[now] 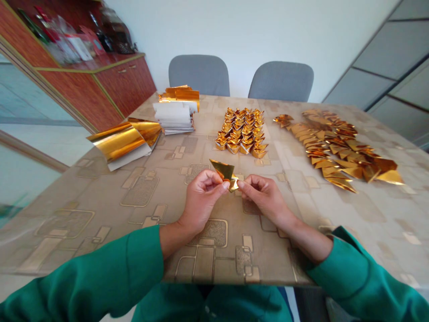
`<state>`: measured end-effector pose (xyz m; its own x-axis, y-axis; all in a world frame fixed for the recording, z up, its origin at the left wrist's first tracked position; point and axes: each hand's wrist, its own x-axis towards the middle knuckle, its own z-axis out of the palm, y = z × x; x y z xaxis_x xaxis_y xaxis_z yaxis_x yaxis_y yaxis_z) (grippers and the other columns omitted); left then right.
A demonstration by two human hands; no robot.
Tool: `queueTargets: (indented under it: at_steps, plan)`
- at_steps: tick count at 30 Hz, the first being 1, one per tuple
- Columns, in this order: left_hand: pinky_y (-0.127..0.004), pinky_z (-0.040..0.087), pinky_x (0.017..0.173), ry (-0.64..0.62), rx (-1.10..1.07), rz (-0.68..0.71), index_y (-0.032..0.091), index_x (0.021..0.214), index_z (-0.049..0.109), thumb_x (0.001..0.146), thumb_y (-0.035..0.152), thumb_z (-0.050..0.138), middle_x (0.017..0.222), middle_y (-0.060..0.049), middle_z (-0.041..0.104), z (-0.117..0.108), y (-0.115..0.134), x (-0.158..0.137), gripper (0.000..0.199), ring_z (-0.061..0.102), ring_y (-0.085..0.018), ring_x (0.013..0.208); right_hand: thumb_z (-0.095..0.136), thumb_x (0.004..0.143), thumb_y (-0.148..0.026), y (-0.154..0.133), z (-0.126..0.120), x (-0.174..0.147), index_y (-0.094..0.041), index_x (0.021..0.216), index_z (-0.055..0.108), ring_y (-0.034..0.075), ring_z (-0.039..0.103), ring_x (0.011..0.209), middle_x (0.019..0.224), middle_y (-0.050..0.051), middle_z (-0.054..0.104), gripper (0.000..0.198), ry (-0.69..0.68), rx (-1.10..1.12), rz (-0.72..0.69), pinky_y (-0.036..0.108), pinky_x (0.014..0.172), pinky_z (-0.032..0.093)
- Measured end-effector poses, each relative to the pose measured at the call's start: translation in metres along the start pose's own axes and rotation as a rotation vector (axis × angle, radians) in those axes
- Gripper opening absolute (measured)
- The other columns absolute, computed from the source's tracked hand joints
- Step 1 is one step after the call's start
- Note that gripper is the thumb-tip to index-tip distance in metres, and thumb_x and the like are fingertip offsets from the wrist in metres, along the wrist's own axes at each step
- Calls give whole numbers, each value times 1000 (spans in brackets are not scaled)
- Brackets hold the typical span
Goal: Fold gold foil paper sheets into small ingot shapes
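Note:
Between my two hands, above the table's near middle, is a piece of folded gold foil paper (224,170) with a pointed flap rising at its upper left. My left hand (205,192) pinches its left side between thumb and fingers. With thumb and fingertips closed, my right hand (261,193) grips the small folded end on the right. Just beyond them stand several neat rows of folded gold paper ingots (241,132). A spread of flat, pointed folded gold pieces (335,147) lies to the right, overlapping one another.
Stacked gold and white paper sheets (174,117) sit at the back left, with looser curled gold sheets (120,142) nearer. A patterned cloth covers the table (140,188). Two grey chairs (199,74) stand behind it. A wooden cabinet (90,85) holding bottles is at the left.

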<state>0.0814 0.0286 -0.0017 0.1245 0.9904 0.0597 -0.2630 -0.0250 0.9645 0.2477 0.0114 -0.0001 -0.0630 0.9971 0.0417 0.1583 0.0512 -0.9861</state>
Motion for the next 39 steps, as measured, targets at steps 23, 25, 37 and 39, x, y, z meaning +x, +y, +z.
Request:
queueTargets:
  at_steps: [23,25,37,39]
  plan:
    - [-33,44,83,-171,683,502,26,80,76,78,20,72,87,-5,71,-14,14,13,7,61,-20,84,54,90,-49,-7,-11,0,-19,62,59,11,44,52,55,-1,54,42,39,60,-3,27,54,34]
    - [-29,46,74,-55,486,336,22,74,72,75,21,73,78,-3,69,-11,16,15,2,60,-16,74,53,92,-42,-6,-11,1,-19,72,62,12,48,58,63,0,57,32,74,-32,-93,27,57,38]
    - [-16,50,52,-68,-440,-641,11,79,67,78,8,64,71,-1,67,-6,16,9,4,62,-8,59,62,91,-15,-6,-18,3,-24,118,60,22,55,105,117,8,62,29,-18,-836,-932,39,87,49]
    - [-16,51,52,-70,-443,-685,10,76,66,81,6,62,69,-1,66,-5,14,8,8,61,-7,57,62,92,-17,-9,-20,1,-24,111,64,21,55,99,109,5,68,20,-51,-858,-999,37,83,48]
